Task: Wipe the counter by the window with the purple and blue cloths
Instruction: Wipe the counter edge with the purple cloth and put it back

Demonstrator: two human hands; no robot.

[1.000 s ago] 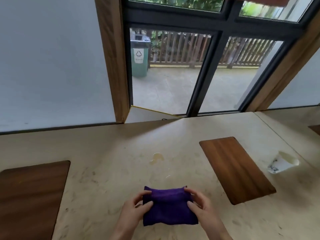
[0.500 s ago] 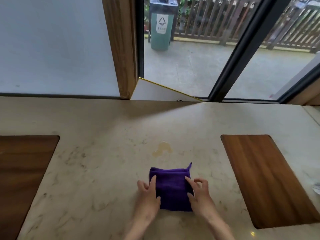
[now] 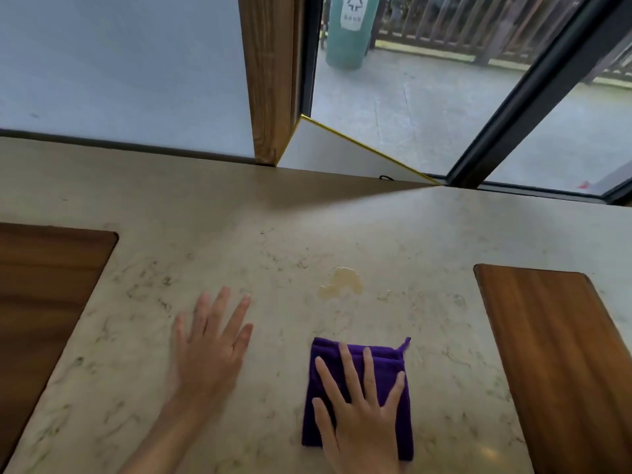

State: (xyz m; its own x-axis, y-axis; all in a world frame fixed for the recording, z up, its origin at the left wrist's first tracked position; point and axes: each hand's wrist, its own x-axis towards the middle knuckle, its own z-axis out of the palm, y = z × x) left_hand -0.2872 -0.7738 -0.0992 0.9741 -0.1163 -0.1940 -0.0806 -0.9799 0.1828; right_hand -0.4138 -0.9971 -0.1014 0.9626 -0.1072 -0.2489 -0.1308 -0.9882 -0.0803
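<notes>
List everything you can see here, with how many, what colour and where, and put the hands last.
counter: one, beige marbled, fills the lower view
spill: one, yellowish, on the counter beyond the cloth
cloth: one, purple, folded, flat on the counter near centre
wooden panels: two, brown, set in the counter at either side
window: one, dark frame, behind the counter
bin: one, green, outside
fence: one, brown, outside
left hand: open, flat over bare counter
right hand: open, flat on the cloth

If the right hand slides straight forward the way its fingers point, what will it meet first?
The right hand, flat on the purple cloth, would probably reach the yellowish spill first; the counter between looks bare.
</notes>
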